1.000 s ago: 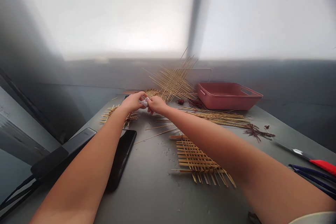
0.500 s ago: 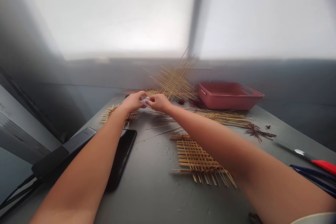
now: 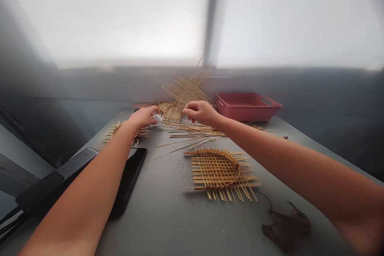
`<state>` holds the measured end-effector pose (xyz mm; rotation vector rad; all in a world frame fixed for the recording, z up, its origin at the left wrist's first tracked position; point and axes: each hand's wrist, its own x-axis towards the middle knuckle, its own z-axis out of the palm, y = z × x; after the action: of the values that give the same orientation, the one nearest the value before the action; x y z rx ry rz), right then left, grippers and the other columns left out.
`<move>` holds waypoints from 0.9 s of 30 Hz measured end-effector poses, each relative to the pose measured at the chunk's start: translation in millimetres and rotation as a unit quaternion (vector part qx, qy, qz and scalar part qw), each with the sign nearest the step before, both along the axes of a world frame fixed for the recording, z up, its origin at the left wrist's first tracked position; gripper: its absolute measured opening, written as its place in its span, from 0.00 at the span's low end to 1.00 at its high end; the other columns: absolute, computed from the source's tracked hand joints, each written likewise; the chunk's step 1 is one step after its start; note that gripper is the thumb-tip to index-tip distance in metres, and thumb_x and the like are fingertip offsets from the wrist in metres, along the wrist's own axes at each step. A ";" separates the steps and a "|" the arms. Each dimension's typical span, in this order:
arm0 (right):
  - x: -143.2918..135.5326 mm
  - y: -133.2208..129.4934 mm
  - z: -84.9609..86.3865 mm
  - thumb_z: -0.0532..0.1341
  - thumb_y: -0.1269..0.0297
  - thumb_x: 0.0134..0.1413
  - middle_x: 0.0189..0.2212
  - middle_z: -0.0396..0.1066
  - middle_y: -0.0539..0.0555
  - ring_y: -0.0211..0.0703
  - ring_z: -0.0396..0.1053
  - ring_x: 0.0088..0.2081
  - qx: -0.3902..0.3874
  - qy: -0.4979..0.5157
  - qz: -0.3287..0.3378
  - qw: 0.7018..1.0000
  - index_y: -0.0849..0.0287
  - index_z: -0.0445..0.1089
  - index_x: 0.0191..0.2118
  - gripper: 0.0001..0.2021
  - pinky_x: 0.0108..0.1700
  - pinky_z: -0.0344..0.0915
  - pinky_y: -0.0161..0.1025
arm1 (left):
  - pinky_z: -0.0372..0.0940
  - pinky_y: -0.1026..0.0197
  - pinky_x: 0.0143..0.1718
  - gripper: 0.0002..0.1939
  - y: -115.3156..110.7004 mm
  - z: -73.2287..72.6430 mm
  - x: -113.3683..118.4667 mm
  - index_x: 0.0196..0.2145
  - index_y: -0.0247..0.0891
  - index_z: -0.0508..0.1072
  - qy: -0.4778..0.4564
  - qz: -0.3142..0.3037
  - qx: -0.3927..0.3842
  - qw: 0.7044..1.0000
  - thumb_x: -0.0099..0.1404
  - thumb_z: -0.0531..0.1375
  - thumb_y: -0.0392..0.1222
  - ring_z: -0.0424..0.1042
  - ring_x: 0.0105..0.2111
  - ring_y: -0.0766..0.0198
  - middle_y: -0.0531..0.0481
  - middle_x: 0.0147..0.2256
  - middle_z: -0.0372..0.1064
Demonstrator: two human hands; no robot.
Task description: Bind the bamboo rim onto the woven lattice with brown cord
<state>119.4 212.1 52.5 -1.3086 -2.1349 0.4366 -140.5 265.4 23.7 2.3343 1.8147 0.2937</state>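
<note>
At the near right of a grey table [image 3: 168, 216], a dark, crumpled item [image 3: 286, 226] lies just below the person's right arm [image 3: 288, 156]. A black phone [image 3: 130, 180] rests partly hidden by the left arm [image 3: 81, 204]; to its right sits a woven panel [image 3: 216, 170] with a curved band, well short of both hands. Loose thin strips [image 3: 195, 131] stretch across the table beyond it, and a fringed woven piece [image 3: 141, 133] shows on both sides of the left arm. The left hand [image 3: 143, 117] pinches a small white object [image 3: 157, 118] at its fingertips, apart from the right hand [image 3: 201, 112], whose fingers bend downward; whether they grip anything cannot be told. Between and beyond the hands are smaller woven pieces [image 3: 172, 114], then a lattice of crossed strips [image 3: 192, 88], with a pink bin [image 3: 252, 114] at right.
</note>
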 end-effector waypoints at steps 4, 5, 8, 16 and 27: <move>48.0 -52.4 7.2 0.58 0.59 0.59 0.23 0.70 0.49 0.35 0.66 0.25 -0.010 0.007 0.001 1.000 0.60 0.70 0.32 0.11 0.28 0.61 0.33 | 0.68 0.46 0.49 0.18 -11.6 7.7 16.7 0.51 0.38 0.72 0.029 -0.012 0.009 0.999 0.66 0.61 0.47 0.72 0.48 0.54 0.43 0.51 0.71; 58.7 -64.9 7.2 0.58 0.58 0.59 0.24 0.70 0.49 0.35 0.66 0.26 -0.012 0.000 -0.001 1.000 0.59 0.70 0.32 0.11 0.28 0.61 0.33 | 0.67 0.47 0.50 0.19 -16.1 11.0 22.1 0.51 0.39 0.72 0.033 -0.015 0.018 0.999 0.64 0.63 0.46 0.71 0.50 0.52 0.43 0.52 0.71; 84.8 -96.7 3.7 0.58 0.56 0.57 0.25 0.72 0.49 0.38 0.67 0.27 -0.023 -0.041 -0.022 0.999 0.58 0.72 0.33 0.11 0.30 0.61 0.35 | 0.63 0.52 0.51 0.19 -34.8 25.6 39.3 0.50 0.44 0.73 0.032 -0.014 0.059 0.998 0.60 0.64 0.45 0.69 0.54 0.49 0.45 0.55 0.72; 112.6 -148.9 -12.5 0.61 0.59 0.55 0.32 0.77 0.55 0.48 0.72 0.35 -0.050 -0.157 -0.077 0.983 0.54 0.73 0.29 0.08 0.35 0.61 0.41 | 0.61 0.58 0.40 0.13 -126.5 70.5 82.1 0.43 0.43 0.75 0.011 -0.055 0.145 0.988 0.65 0.56 0.48 0.73 0.42 0.55 0.50 0.42 0.77; 137.4 -172.1 -50.4 0.62 0.52 0.51 0.24 0.75 0.55 0.47 0.68 0.28 -0.088 -0.143 -0.181 0.969 0.55 0.68 0.20 0.15 0.29 0.57 0.41 | 0.63 0.50 0.39 0.18 -244.5 -2.8 110.9 0.34 0.45 0.71 -0.106 -0.063 -0.075 0.989 0.54 0.62 0.61 0.73 0.41 0.47 0.42 0.41 0.76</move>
<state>256.8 39.9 2.1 -1.9215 -2.0484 0.3027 -29.6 20.9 20.8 2.2086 1.5294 0.3588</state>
